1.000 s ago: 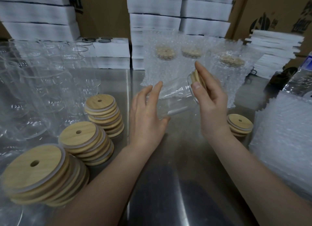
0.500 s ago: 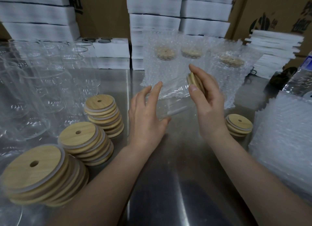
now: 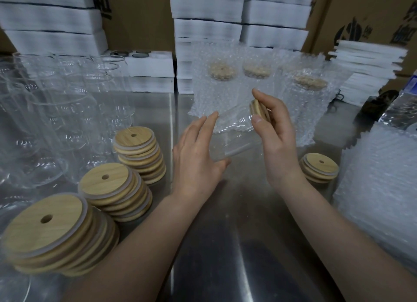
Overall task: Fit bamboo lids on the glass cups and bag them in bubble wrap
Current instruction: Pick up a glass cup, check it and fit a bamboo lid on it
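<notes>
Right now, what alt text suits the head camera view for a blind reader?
The left hand holds a tilted glass cup above a steel table; the right hand holds a bamboo lid at its mouth; lid stacks stand left.

The right hand (image 3: 279, 144) has drifted a little toward the left hand (image 3: 196, 157) and slightly down (a small shift, spread over the whole second). The bamboo lid (image 3: 259, 110) pinched in its fingers (image 3: 266, 98) has moved with it. The lid now lies closer against the mouth of the glass cup (image 3: 234, 135), perhaps pushed partly in, though the clear glass makes that hard to judge.
</notes>
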Action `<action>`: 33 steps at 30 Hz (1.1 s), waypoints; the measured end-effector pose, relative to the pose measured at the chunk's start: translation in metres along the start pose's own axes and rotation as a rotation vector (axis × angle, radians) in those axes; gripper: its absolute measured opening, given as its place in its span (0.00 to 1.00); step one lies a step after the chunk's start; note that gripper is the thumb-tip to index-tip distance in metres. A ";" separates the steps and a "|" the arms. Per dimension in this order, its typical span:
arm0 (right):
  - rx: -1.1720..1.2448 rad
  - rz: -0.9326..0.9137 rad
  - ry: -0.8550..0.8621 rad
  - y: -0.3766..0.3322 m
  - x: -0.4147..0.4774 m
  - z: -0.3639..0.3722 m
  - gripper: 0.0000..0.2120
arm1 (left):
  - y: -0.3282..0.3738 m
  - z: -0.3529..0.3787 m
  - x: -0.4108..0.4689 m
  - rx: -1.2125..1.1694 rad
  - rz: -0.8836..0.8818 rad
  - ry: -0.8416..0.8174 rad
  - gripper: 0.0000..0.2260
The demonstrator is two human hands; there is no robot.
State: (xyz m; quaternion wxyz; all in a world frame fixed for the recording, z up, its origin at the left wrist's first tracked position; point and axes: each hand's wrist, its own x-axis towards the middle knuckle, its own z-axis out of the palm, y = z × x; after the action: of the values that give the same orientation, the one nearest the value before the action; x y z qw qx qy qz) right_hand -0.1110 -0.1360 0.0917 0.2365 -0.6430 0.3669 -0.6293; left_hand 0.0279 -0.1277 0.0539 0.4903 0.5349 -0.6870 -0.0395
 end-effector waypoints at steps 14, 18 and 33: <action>-0.008 0.041 -0.019 -0.003 0.001 0.000 0.18 | 0.000 0.000 0.000 -0.003 0.019 0.034 0.42; -0.006 0.046 -0.027 -0.005 0.000 0.001 0.17 | -0.001 0.000 0.000 0.000 0.026 0.036 0.42; -0.023 0.046 -0.035 -0.009 -0.002 0.002 0.18 | -0.001 0.000 0.000 0.035 0.022 0.041 0.42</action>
State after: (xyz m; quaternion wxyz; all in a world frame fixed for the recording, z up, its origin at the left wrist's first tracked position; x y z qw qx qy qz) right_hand -0.1073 -0.1299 0.0970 0.2500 -0.6481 0.3844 -0.6080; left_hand 0.0285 -0.1278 0.0532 0.4953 0.5363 -0.6834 -0.0111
